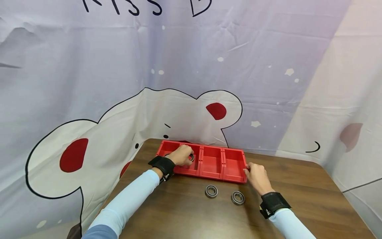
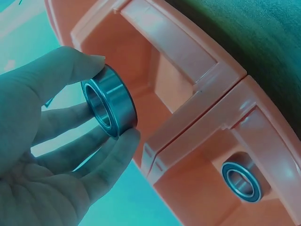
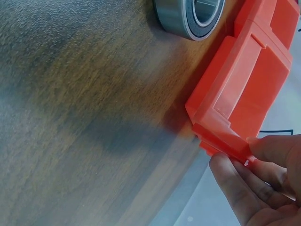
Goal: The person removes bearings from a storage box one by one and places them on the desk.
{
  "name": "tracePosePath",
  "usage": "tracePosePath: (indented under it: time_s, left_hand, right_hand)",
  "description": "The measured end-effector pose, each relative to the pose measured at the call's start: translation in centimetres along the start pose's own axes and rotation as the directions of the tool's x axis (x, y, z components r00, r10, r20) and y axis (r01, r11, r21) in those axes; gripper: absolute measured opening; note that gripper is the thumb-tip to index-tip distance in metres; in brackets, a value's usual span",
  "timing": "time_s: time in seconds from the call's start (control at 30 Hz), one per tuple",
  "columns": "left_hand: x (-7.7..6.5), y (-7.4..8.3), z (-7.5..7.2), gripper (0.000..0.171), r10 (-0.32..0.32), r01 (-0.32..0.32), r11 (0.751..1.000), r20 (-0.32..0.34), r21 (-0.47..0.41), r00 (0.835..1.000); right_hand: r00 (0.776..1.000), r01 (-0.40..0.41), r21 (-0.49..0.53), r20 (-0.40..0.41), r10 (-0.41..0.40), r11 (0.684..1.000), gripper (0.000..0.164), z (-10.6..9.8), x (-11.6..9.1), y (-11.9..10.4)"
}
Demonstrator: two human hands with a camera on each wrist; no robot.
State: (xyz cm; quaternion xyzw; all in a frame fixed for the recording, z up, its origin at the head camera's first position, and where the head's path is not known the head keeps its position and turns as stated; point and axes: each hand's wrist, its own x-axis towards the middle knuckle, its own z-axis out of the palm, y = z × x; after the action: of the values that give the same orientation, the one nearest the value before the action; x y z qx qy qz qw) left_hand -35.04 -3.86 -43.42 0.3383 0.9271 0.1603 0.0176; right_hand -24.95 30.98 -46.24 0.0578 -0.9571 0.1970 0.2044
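Note:
My left hand [image 1: 180,155] pinches a ball bearing [image 2: 113,101] between thumb and fingertips. It holds the bearing over a compartment of the red divided bin [image 1: 209,175], second from the left. In the left wrist view, another bearing [image 2: 241,181] leans inside the neighbouring leftmost compartment. My right hand [image 1: 258,177] grips the bin's right end wall, thumb on the inner side and fingers outside, as the right wrist view shows. Two more bearings, one nearer the middle [image 1: 211,191] and one to the right [image 1: 237,198], lie flat on the table in front of the bin.
The brown wooden table [image 1: 179,212] has rounded far corners. Behind it hangs a printed cloth [image 1: 191,66] that meets the table's back edge, close behind the bin. Black straps with small devices are worn on both wrists.

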Motion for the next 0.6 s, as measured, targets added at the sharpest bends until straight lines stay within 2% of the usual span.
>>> tracePosePath:
  time_s: [0.6]
  left_hand:
    - [-1.8,1.2,-1.0,0.044,0.018,-0.015,0.999,0.065,-0.04,0.998]
  right_hand:
    - [1.0,0.007,-0.008,-0.003,-0.007,1.0,0.011,0.1,-0.1,0.2]
